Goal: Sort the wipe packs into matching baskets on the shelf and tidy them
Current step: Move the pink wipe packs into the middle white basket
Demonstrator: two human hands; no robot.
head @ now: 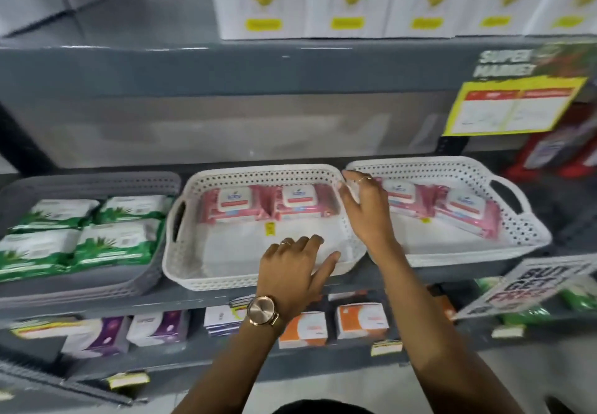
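Both hands open, empty: left hand on middle basket near rim; right hand at its right wall, pink packs lying far, long axes left-right.

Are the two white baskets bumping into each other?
Cannot tell. In the head view the right hand covers the spot where the middle white basket and the right white basket meet, hiding any contact or gap.
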